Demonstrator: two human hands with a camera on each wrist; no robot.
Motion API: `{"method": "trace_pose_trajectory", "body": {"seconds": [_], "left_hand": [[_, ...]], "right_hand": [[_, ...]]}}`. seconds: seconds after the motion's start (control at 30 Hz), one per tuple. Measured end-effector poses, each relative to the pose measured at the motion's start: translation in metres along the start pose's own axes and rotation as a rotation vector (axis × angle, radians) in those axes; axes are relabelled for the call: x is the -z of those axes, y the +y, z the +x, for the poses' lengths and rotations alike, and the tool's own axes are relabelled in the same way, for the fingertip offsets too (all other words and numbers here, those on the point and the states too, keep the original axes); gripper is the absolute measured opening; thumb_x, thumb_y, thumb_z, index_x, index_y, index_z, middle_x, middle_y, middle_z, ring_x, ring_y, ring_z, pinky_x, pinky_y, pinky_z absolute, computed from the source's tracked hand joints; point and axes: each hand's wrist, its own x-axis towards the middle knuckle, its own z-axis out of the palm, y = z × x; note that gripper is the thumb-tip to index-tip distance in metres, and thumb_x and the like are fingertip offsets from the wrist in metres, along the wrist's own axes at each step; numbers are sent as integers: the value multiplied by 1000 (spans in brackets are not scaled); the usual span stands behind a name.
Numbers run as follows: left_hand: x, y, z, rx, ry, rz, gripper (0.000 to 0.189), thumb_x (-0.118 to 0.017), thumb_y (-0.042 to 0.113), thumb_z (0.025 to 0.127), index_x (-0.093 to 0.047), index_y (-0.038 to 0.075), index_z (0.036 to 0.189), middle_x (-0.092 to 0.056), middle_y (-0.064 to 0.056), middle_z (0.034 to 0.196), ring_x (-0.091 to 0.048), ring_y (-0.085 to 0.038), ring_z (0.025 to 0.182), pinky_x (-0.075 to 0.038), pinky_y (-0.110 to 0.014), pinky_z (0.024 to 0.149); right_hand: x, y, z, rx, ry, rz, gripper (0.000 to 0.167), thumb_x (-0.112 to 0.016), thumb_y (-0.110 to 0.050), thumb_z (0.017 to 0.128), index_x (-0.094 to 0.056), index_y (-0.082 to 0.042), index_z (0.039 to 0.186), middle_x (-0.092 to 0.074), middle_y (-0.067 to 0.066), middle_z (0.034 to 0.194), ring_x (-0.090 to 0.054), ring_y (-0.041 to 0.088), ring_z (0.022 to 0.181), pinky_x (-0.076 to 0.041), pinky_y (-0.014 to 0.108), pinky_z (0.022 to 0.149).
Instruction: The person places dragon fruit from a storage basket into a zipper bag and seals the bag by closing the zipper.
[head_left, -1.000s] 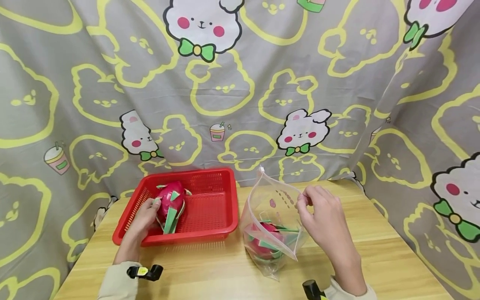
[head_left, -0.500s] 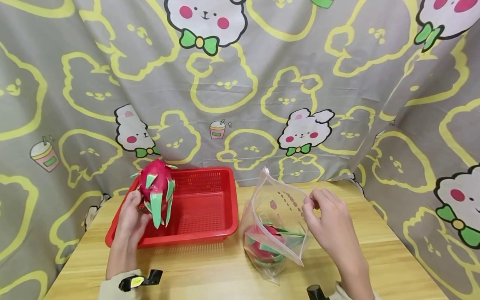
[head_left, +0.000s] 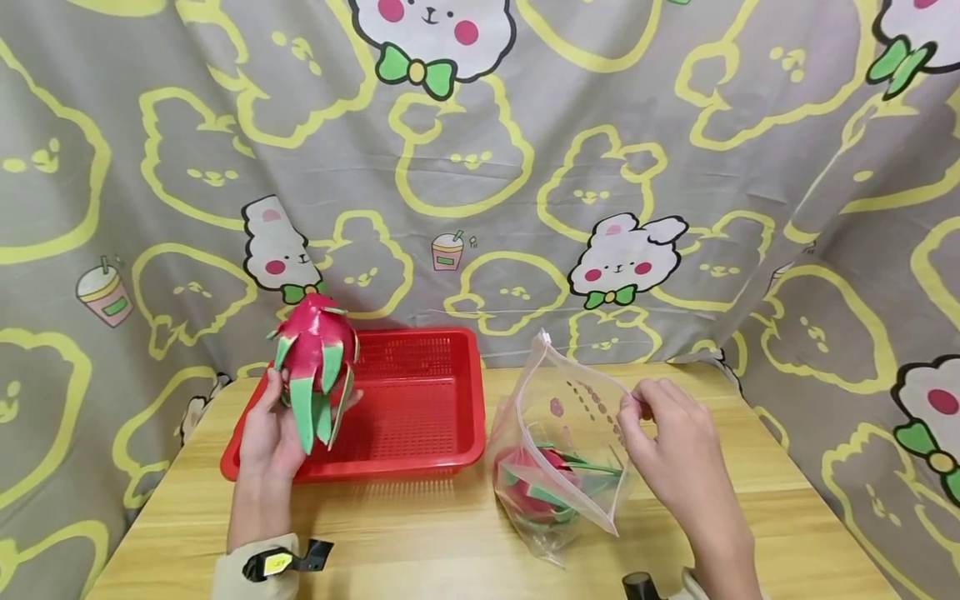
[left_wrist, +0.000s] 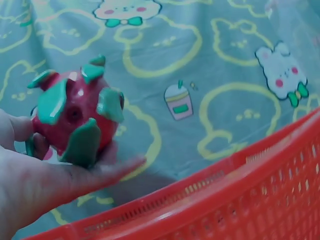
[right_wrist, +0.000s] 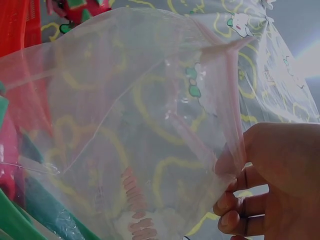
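Observation:
A pink dragon fruit with green leaf scales is held up by my left hand, over the left part of a red plastic basket. The left wrist view shows the fruit's round end with its scales, the thumb at one side and the fingers underneath. To the right of the basket stands a clear zip bag, its mouth spread. Inside lies another dragon fruit, seen through the plastic. My right hand pinches the bag's right rim between thumb and forefinger; the right wrist view shows this grip closely.
The basket and bag both stand on a wooden table. Behind and beside the table hangs a grey cloth with cartoon figures. A narrow strip of tabletop separates basket and bag.
My left hand has lifted the dragon fruit up out of the basket and turned it so the palm faces up beneath it. The right hand keeps pinching the bag's rim.

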Motion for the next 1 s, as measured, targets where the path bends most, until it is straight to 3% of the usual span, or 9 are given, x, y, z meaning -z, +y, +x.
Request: {"method": "trace_pose_trajectory", "body": {"seconds": [0.13,0.2,0.33,0.53,0.73,0.83,1.0], "left_hand": [[-3,-3,-3,60,-105,-168,40,-35,28,112,-49,10,145,-54,-14,148,-52,-36,136,-35,-63,112],[-6,-6,-3,79,-119,-208,43,-34,29,113,-48,10,149,-51,-14,151,-50,-37,138,-33,-63,113],[-11,-10,-3,102,-113,-236,45,-32,30,113,-49,9,149,-51,-15,152,-49,-38,138,-32,-62,114],[-18,-13,-3,142,-133,-271,49,-36,33,112,-40,16,158,-43,-12,158,-39,-38,144,-21,-65,118],[-34,-20,-5,202,-150,-278,53,-34,35,111,-31,18,162,-33,-12,163,-29,-39,148,-13,-62,120],[-42,-26,-6,227,-154,-306,54,-31,35,111,-31,16,161,-31,-13,164,-27,-40,149,-10,-62,121],[-48,-34,-9,262,-224,-357,54,-27,36,111,-40,11,157,-39,-17,159,-34,-41,146,-14,-63,120]], "right_hand": [[-2,0,0,3,-13,11,26,-60,-2,91,-54,-19,73,-57,-4,77,-54,14,75,-43,37,73],[-2,0,0,7,-9,14,26,-61,-2,92,-54,-19,73,-58,-3,77,-55,15,75,-43,39,73],[-2,1,1,12,1,12,26,-62,-2,92,-55,-18,72,-58,-3,76,-55,16,74,-43,40,72],[-3,1,2,11,-6,14,26,-62,-2,92,-56,-18,72,-57,-4,76,-54,14,75,-43,40,71],[-3,0,3,20,1,12,27,-62,-2,92,-56,-19,72,-57,-5,75,-53,13,73,-42,38,70],[-4,0,3,21,2,13,27,-62,-2,92,-56,-19,71,-56,-5,75,-52,13,73,-41,38,70],[-5,0,2,13,-5,19,28,-62,-3,92,-55,-19,71,-56,-5,75,-52,14,73,-40,39,71]]}}
